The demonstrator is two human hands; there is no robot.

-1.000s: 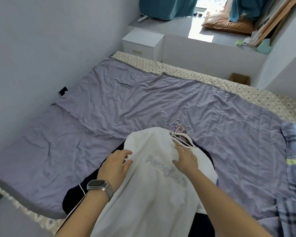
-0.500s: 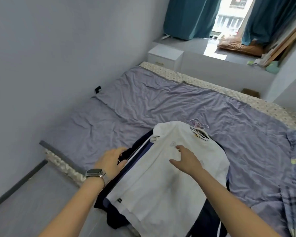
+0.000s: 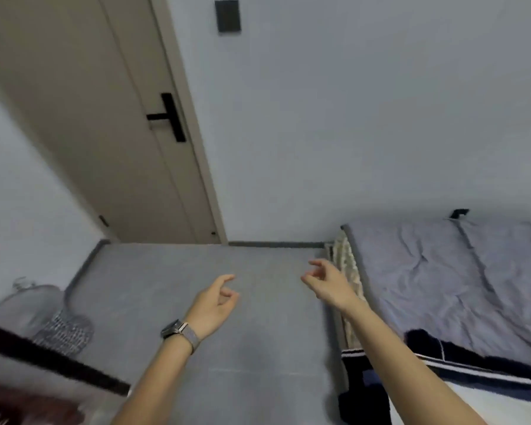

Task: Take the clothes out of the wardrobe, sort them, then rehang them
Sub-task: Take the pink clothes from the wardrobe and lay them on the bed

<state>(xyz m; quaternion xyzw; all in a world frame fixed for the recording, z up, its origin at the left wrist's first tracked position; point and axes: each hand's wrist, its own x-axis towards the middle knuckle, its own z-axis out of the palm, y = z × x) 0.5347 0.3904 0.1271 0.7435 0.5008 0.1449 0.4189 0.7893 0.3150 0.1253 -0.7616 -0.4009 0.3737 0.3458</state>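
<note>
Both hands hang in the air over the grey floor and hold nothing. My left hand [image 3: 216,302], with a watch on its wrist, has loosely curled fingers. My right hand [image 3: 327,282] is also relaxed, just left of the bed's corner. The pile of clothes lies at the near edge of the bed on the right: a dark navy garment with white stripes [image 3: 442,358] drapes over the edge, and a bit of the white garment [image 3: 503,406] shows at the bottom right. The wardrobe is out of view.
The bed [image 3: 442,271] with a purple sheet fills the right side. A beige door [image 3: 114,148] with a black handle stands ahead on the left. A floor fan [image 3: 52,317] sits at the left wall. Grey floor [image 3: 227,348] lies between them.
Both hands have let go of the white garment and lifted off the pile. My view has swung left, from the bed toward the door and floor.
</note>
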